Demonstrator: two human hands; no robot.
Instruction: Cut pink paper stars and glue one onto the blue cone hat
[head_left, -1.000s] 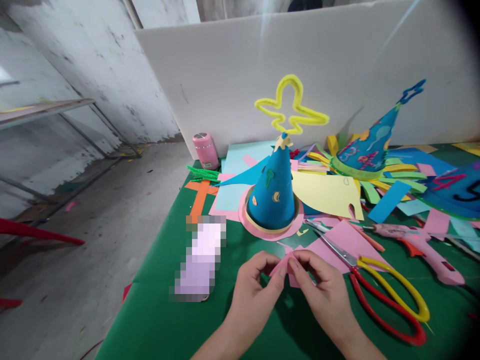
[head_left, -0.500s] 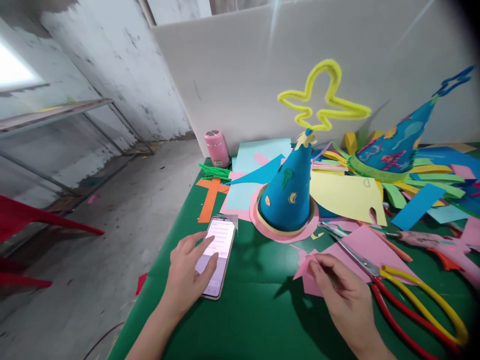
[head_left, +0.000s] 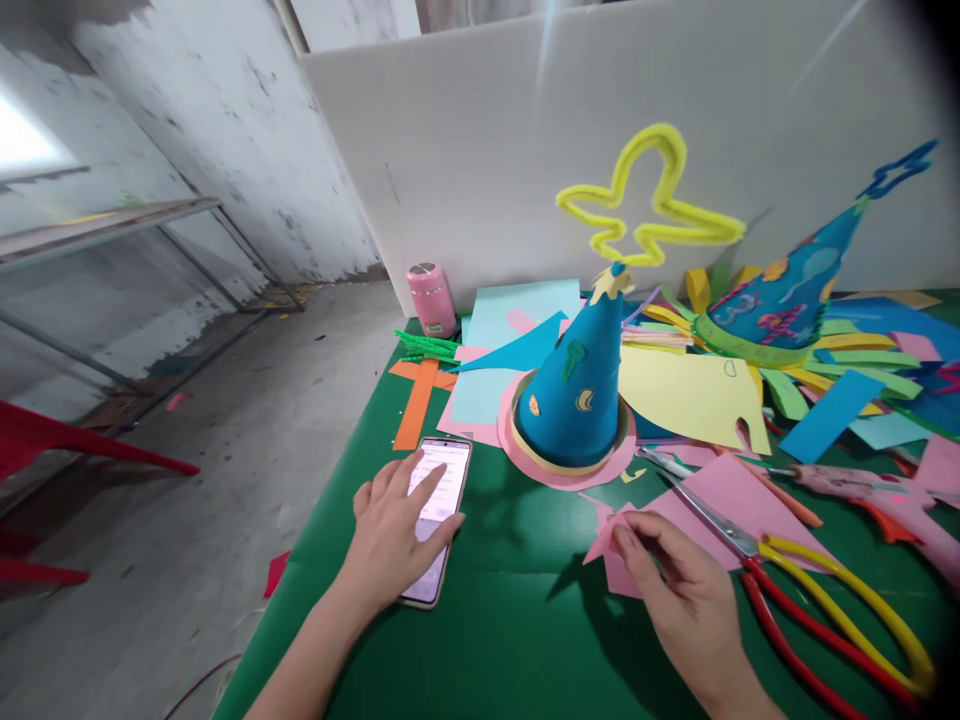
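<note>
Pink paper piece (head_left: 602,542), folded to a point, sits at the near side of the green table (head_left: 510,640), pinched between the thumb and fingers of the right hand (head_left: 690,600); more pink paper shows just below it, and whether the two are joined cannot be told. The left hand (head_left: 394,535) spreads its fingers apart over a smartphone (head_left: 437,512) lying face up, the index fingertip at the lit screen, though actual contact is unclear. Rows of text fill that screen, too small to read. Beyond the hands stands a blue cone hat (head_left: 555,430) with a pink brim, bearing a moon sticker and topped by a yellow pipe-cleaner outline (head_left: 679,165). A pink bottle (head_left: 430,303) at the back carries a small label near its base, its print illegible. On a pale yellow sheet (head_left: 682,395) beside the hat, a small D-like outline is drawn. Scissors (head_left: 739,537) with one red and one yellow handle lie partly across a pink sheet (head_left: 720,490), near a pink glue gun (head_left: 862,483). Farther right, a second cone hat (head_left: 795,290) wears colourful shapes above a green band.
</note>
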